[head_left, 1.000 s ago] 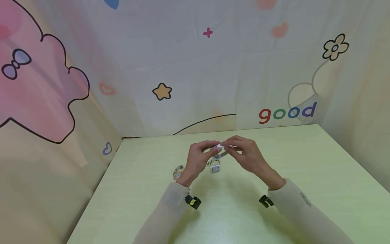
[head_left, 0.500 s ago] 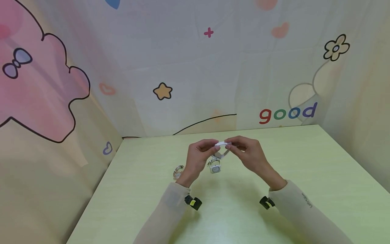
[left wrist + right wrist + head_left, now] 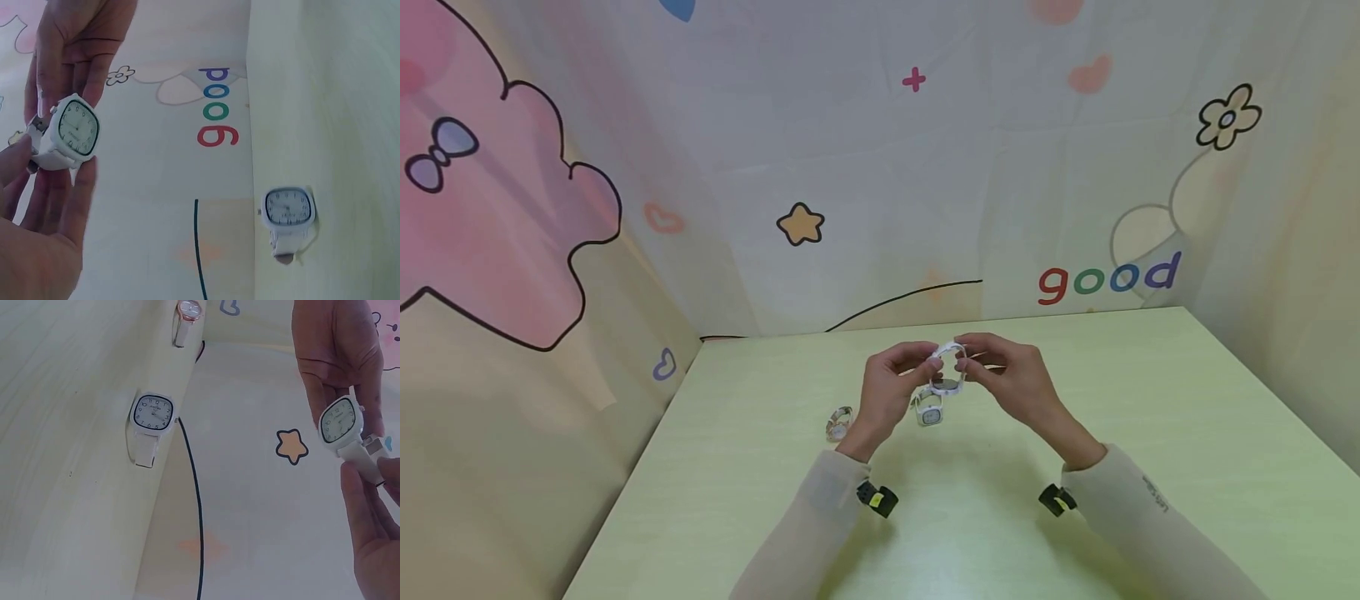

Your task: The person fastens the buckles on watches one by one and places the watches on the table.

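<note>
A white wristwatch with a squarish face is held up above the table between both hands. My left hand pinches its left side between thumb and fingers. On the other side, the thumb and fingers of my right hand grip the strap. The strap forms a loop, with the watch face turned away from my head and visible in both wrist views. Just beneath, a second white wristwatch rests on the table. A metal-banded wristwatch with a rose-gold case lies left of it, beside my left wrist.
The pale yellow-green table reaches back to a printed cloth backdrop. Cloth also hangs along the left and right sides. Dark wrist cameras sit under both sleeves.
Both hands have turned the held white watch. Its loop, earlier seen nearly edge-on, now stands upright with the case at the bottom. The two watches on the table have stayed put.
</note>
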Demonstrator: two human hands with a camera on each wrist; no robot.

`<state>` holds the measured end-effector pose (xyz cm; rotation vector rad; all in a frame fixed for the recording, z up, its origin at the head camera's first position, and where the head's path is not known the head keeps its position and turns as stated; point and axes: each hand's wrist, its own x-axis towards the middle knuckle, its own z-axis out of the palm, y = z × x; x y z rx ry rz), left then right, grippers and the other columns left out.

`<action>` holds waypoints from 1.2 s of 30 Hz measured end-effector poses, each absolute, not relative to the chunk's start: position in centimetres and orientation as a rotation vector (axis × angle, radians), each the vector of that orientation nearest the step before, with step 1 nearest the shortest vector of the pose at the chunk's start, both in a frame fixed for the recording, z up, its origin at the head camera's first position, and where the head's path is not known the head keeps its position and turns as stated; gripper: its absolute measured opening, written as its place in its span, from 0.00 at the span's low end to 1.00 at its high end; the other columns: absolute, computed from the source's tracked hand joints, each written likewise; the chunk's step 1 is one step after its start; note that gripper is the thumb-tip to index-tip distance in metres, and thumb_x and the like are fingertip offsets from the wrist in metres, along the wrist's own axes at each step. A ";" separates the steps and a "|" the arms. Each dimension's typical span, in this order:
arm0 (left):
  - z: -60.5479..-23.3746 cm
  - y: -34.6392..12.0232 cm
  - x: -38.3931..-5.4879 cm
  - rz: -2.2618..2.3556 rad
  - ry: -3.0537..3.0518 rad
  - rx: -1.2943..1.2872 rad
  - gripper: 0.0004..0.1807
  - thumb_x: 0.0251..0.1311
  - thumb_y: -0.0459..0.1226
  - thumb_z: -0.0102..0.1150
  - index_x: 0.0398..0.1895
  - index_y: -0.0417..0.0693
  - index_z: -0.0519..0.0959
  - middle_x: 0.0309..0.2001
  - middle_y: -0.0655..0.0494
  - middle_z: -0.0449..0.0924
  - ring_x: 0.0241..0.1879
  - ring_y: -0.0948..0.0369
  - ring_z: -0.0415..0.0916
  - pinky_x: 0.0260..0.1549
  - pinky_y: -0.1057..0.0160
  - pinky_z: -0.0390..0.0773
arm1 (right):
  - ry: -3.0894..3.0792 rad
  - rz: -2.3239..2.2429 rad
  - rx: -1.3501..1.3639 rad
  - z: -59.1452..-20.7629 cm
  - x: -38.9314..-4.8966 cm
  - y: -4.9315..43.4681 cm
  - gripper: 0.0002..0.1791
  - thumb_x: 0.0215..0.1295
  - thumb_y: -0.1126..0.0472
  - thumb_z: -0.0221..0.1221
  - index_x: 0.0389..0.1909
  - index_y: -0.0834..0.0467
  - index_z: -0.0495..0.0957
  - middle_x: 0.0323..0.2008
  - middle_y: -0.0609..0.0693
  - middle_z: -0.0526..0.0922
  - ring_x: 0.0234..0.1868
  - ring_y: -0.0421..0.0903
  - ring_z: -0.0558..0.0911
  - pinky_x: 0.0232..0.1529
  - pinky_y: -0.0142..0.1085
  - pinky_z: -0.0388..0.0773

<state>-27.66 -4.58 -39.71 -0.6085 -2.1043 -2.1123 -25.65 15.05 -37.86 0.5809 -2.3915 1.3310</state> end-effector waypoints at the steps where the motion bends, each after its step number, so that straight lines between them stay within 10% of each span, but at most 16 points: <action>1: -39.7 -4.6 -27.7 -2.078 -2.133 -0.606 0.13 0.61 0.37 0.66 0.48 0.43 0.84 0.45 0.46 0.86 0.42 0.52 0.85 0.42 0.61 0.85 | -2.388 1.324 0.581 -37.8 -25.6 15.1 0.19 0.63 0.62 0.65 0.56 0.56 0.80 0.46 0.57 0.87 0.42 0.53 0.88 0.43 0.42 0.85; 24: -39.6 -4.9 -27.9 -2.064 -2.160 -0.725 0.13 0.63 0.31 0.62 0.49 0.35 0.82 0.48 0.37 0.83 0.38 0.65 0.81 0.36 0.60 0.86 | -2.389 1.349 0.736 -37.7 -26.1 16.4 0.15 0.64 0.71 0.61 0.51 0.60 0.83 0.43 0.54 0.85 0.39 0.49 0.86 0.41 0.35 0.85; 36: -39.4 -3.2 -27.8 -2.258 -2.103 -0.549 0.14 0.63 0.32 0.62 0.51 0.39 0.82 0.47 0.39 0.83 0.40 0.63 0.85 0.39 0.56 0.86 | -2.429 1.540 0.468 -38.3 -26.2 17.1 0.19 0.66 0.59 0.63 0.57 0.58 0.80 0.49 0.58 0.86 0.46 0.55 0.87 0.44 0.36 0.84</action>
